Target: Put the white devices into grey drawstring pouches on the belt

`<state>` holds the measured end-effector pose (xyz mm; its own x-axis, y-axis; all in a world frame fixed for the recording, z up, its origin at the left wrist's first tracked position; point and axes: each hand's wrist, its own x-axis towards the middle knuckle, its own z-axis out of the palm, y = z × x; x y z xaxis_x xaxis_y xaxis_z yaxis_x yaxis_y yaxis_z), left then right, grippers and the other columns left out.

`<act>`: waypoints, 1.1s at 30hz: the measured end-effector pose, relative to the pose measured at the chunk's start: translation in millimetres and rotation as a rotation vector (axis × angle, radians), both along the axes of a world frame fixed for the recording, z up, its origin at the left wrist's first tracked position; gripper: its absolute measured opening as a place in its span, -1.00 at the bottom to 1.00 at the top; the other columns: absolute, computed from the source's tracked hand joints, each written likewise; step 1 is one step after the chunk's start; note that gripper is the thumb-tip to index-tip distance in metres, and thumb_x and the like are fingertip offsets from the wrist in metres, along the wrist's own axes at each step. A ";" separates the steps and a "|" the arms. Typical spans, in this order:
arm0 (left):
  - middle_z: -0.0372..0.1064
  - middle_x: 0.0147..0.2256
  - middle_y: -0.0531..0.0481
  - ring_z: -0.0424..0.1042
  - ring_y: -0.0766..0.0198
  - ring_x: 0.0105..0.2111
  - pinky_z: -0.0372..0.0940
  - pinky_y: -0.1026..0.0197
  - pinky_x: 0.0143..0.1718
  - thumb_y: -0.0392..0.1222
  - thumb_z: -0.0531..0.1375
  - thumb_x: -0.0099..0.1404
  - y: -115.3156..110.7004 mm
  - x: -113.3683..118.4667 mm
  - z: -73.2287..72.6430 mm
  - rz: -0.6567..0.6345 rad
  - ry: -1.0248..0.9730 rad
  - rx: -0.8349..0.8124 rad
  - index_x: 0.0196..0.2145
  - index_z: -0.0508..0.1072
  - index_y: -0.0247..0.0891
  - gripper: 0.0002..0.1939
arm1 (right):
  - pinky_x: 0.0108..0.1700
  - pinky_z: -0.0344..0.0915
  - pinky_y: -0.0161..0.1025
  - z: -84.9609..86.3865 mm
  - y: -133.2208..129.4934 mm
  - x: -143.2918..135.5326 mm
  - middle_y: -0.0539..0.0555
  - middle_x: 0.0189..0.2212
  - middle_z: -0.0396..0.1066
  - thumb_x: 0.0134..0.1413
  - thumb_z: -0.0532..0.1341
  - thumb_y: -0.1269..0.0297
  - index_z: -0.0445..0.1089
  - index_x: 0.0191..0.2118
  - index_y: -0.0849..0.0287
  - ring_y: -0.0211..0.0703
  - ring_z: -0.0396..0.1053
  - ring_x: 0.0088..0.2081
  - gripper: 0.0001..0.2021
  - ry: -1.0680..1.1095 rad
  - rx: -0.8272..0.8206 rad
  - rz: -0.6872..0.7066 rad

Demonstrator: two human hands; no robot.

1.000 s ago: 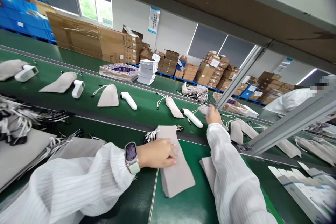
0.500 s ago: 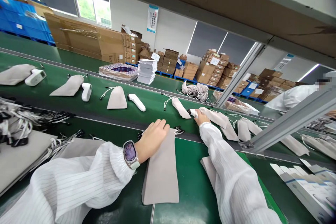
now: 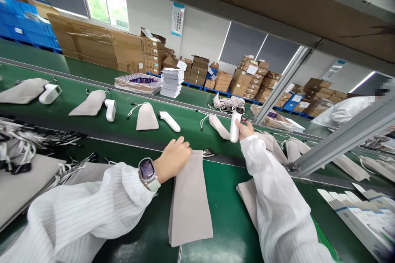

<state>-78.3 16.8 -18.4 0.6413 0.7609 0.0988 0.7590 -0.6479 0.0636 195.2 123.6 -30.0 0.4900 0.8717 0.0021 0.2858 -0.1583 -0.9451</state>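
Observation:
My right hand (image 3: 246, 130) is raised over the belt, its fingers closed round a white handheld thermometer (image 3: 235, 127) with a dark tip pointing up. My left hand (image 3: 174, 157) has its fingers curled at the top end of a beige drawstring pouch (image 3: 191, 201), the uppermost of a small stack lying lengthwise before me; its thumb is hidden. Dark cord ends (image 3: 208, 153) stick out beyond the pouch's top. On the belt, a smaller-looking beige pouch (image 3: 219, 126) lies just left of the held thermometer. Another white thermometer (image 3: 169, 121) rests beside a pouch (image 3: 147, 116) farther left.
More pouches and thermometers, such as one thermometer (image 3: 110, 110), line the green belt (image 3: 191, 131). A slanted metal post (image 3: 280, 86) stands at right. Piled pouches (image 3: 33, 181) with tangled cords lie at left, white boxes (image 3: 364, 218) at lower right. A shelf hangs overhead.
My right hand has lifted the thermometer off the belt and turned it upright. My left hand has shifted slightly left with the pouch's top end. Items on the belt have moved right.

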 end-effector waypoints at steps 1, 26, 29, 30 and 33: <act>0.26 -0.38 -0.11 0.13 0.13 -0.28 0.03 0.15 -0.35 -0.29 0.03 0.15 1.0 -1.4 4.3 0.002 -0.017 -0.060 -0.47 0.33 -0.34 -0.89 | -0.22 0.27 -0.17 5.5 -1.3 -8.8 0.18 -0.19 0.25 -0.05 0.10 0.28 -0.09 0.06 0.21 -0.18 0.30 -0.21 -0.47 0.134 0.015 0.060; 0.15 -0.34 -0.03 0.19 0.32 -0.36 0.09 0.29 -0.35 -0.02 -0.10 0.24 6.1 -14.3 42.5 0.242 -0.714 -0.193 -0.33 0.23 -0.29 -0.71 | -0.67 -0.03 -0.41 39.2 -69.3 -111.1 0.01 -0.74 0.13 -0.02 -0.14 -0.20 0.34 -0.49 0.32 -0.44 -0.03 -0.73 -0.38 -0.090 -0.052 0.831; 0.18 -0.51 0.00 0.18 0.32 -0.52 0.04 0.31 -0.50 0.05 -0.12 0.21 -1.9 -21.6 59.6 0.227 -0.480 -0.540 -0.34 0.26 -0.34 -0.62 | -0.50 0.07 -0.38 26.6 -47.1 -85.8 0.03 -0.70 0.19 0.00 -0.04 -0.09 0.35 -0.55 0.27 -0.41 0.07 -0.64 -0.50 -0.474 0.408 0.498; 0.15 -0.57 0.02 0.14 0.35 -0.58 0.01 0.32 -0.55 0.06 -0.11 0.20 -6.1 -21.9 66.1 0.162 -0.436 -0.685 -0.40 0.28 -0.35 -0.60 | -0.47 0.07 -0.36 20.6 -37.9 -74.5 0.03 -0.71 0.18 -0.02 -0.01 -0.07 0.30 -0.65 0.28 -0.39 0.08 -0.62 -0.51 -0.582 0.491 0.413; 0.00 -0.66 0.09 -0.02 0.46 -0.68 -0.07 0.37 -0.63 0.04 -0.14 0.23 -16.8 -16.9 79.2 0.069 -0.633 -0.885 -0.46 0.28 -0.35 -0.59 | -0.53 0.03 -0.35 7.3 -18.3 -48.2 0.05 -0.74 0.16 -0.07 0.00 -0.11 0.26 -0.68 0.28 -0.37 0.07 -0.64 -0.49 -0.491 0.392 0.299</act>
